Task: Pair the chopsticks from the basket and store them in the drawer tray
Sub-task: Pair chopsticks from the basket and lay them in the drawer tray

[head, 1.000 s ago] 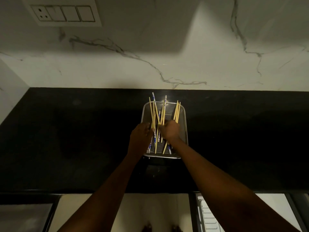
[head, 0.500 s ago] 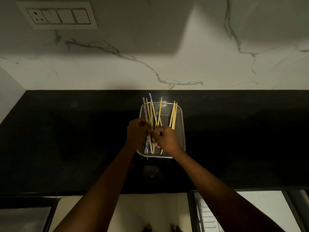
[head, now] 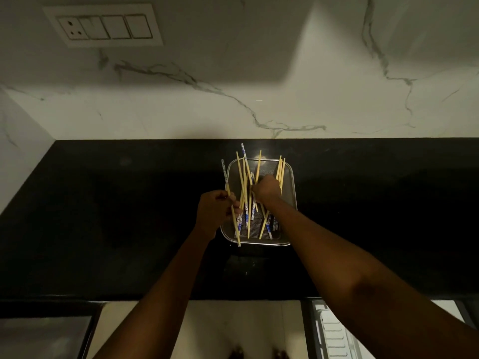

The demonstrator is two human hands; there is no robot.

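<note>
My left hand (head: 216, 212) pinches one chopstick (head: 234, 224) over the mesh basket's (head: 294, 182) left rim. My right hand (head: 267, 189) lies curled among the other chopsticks (head: 281, 172) inside; its grip cannot be determined. The basket stands on the black worktop (head: 103, 216).

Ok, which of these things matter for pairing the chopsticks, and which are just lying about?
In the job: basket; loose chopsticks in it; patterned chopstick gripped by left hand; right hand among them; ridged white tray, perhaps the drawer's.
Just there: switch panel; black counter under the basket.

Dim black countertop (head: 103, 216) below veined marble wall (head: 285, 73) bearing switch panel (head: 103, 27).
</note>
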